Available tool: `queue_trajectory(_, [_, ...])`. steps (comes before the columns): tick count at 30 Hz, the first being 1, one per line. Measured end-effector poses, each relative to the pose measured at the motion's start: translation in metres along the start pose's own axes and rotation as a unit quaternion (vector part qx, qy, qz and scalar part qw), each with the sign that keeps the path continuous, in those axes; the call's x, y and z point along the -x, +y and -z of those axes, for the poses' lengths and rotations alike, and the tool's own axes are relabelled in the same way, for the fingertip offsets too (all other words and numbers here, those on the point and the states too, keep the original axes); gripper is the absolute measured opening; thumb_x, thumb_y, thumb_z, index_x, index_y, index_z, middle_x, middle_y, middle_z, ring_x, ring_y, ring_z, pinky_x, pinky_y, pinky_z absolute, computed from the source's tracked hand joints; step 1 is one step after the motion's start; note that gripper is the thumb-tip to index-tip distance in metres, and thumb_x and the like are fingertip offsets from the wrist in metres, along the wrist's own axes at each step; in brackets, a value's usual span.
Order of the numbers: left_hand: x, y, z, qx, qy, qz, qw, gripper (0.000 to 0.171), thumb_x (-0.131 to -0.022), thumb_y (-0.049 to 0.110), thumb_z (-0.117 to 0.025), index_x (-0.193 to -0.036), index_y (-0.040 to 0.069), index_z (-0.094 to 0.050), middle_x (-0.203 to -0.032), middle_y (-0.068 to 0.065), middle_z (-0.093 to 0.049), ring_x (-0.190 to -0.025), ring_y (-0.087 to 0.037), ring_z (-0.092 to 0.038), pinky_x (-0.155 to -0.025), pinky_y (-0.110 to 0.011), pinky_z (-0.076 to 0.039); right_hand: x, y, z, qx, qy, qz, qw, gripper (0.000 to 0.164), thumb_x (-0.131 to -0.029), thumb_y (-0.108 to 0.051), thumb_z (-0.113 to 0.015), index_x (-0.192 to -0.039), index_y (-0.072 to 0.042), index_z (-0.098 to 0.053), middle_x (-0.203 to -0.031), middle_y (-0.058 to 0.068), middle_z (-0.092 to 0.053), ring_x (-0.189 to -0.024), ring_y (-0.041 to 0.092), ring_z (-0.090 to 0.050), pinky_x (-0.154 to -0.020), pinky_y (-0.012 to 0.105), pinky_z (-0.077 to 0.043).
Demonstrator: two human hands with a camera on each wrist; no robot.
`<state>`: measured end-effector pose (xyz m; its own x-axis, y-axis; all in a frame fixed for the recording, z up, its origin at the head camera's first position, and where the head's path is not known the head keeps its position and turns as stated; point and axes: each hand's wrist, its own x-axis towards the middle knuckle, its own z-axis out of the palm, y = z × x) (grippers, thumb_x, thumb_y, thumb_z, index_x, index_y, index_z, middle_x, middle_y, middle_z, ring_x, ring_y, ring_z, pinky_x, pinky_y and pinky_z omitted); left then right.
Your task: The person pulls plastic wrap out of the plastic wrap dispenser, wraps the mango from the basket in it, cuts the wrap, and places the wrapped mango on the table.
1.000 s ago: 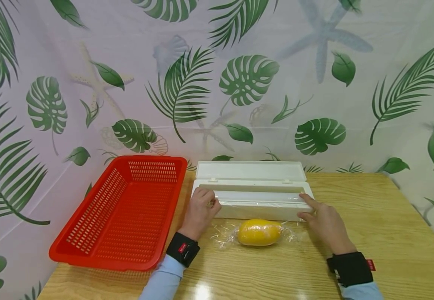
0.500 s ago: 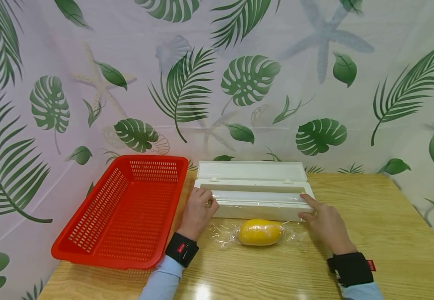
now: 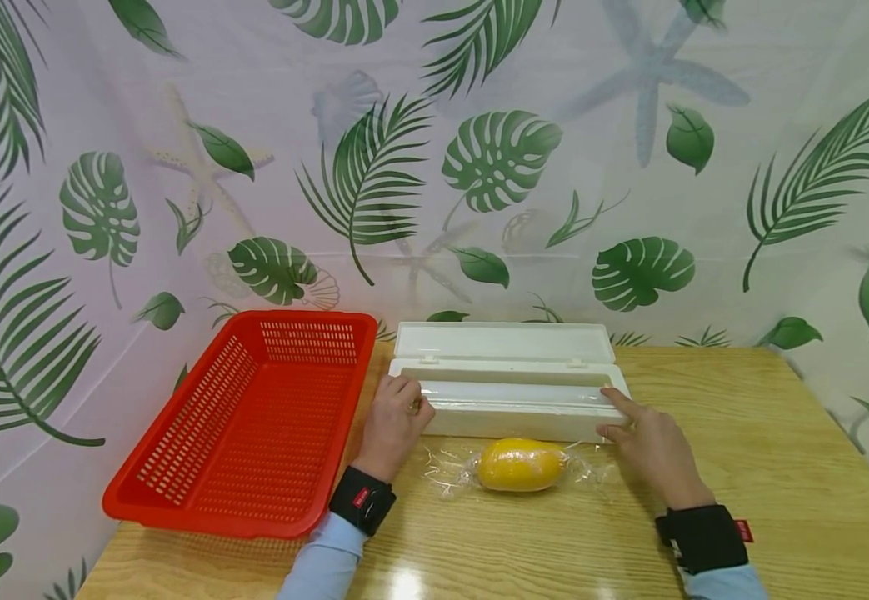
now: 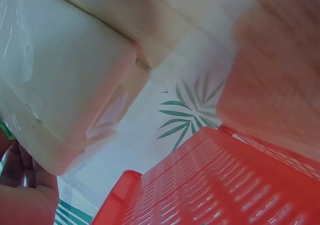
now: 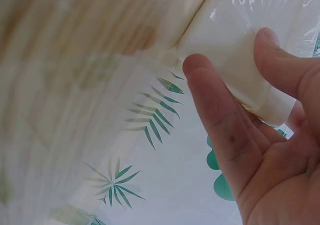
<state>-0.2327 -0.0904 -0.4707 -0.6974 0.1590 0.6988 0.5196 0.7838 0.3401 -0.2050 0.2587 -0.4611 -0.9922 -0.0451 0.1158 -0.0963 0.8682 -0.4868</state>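
Note:
In the head view a long white cling film box (image 3: 509,425) stands with its lid (image 3: 501,342) raised, a roll of film (image 3: 512,393) inside. At its left front corner my left hand (image 3: 392,423) curls its fingers and pinches a small greenish piece, seemingly a slide cutter (image 4: 6,130), mostly hidden. My right hand (image 3: 655,450) grips the right end, index finger over the top and thumb against the front wall; the right wrist view shows the thumb (image 5: 267,40) on that wall. In front of the box lies a yellow rounded object (image 3: 520,465) wrapped in clear film.
A red plastic basket (image 3: 352,433) stands left of the box, close beside my left forearm. The wooden table (image 3: 524,542) ends at a leaf-printed cloth (image 3: 539,167) hanging behind and at the sides.
My left hand has shifted slightly left along the box's front edge to its left end. My right hand, the box and the wrapped yellow object hold their places.

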Motion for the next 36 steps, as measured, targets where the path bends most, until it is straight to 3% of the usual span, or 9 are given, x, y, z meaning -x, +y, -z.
queue_trajectory(8, [0.0012,-0.0006,0.0011,0.000,0.000,-0.001,1.0000,0.021,-0.072,-0.002,-0.067,-0.066,0.011,-0.051,-0.072,0.000,-0.052,-0.077,-0.018,-0.047,-0.063,-0.023,-0.042,0.0007,0.0017,-0.0015,0.001,0.001,0.003,1.000,0.062,-0.084,-0.019,-0.071,-0.139,-0.010,-0.046,-0.121,0.036,-0.052,-0.078,0.030,-0.051,-0.054,0.030,-0.033])
queue_trajectory(16, [-0.0004,-0.0023,0.0015,-0.033,0.026,-0.016,0.9990,0.021,-0.067,0.001,-0.069,-0.063,0.011,-0.051,-0.068,-0.001,-0.055,-0.080,-0.024,-0.048,-0.072,-0.031,-0.040,0.0005,0.0005,-0.0003,-0.002,-0.001,0.002,1.000,0.062,-0.084,-0.019,-0.070,-0.140,-0.010,-0.045,-0.117,0.036,-0.054,-0.070,0.026,-0.047,-0.049,0.030,-0.028])
queue_trajectory(29, [0.0004,-0.0044,0.0034,-0.065,0.011,0.010,0.9978,0.018,-0.069,0.003,-0.067,-0.064,0.011,-0.052,-0.067,-0.003,-0.055,-0.076,-0.024,-0.049,-0.067,-0.030,-0.039,0.0005,0.0001,0.0001,0.000,-0.002,0.003,1.000,0.061,-0.084,-0.019,-0.070,-0.140,-0.010,-0.046,-0.111,0.034,-0.057,-0.068,0.025,-0.046,-0.049,0.030,-0.028])
queue_trajectory(36, [0.0001,-0.0030,0.0040,-0.082,0.034,0.002,0.9961,0.018,-0.068,0.005,-0.067,-0.063,0.011,-0.052,-0.065,-0.002,-0.054,-0.071,-0.023,-0.048,-0.061,-0.028,-0.038,0.0002,0.0017,0.0001,0.002,0.004,0.015,1.000,0.061,-0.083,-0.019,-0.071,-0.138,-0.009,-0.047,-0.113,0.036,-0.056,-0.072,0.028,-0.048,-0.051,0.030,-0.031])
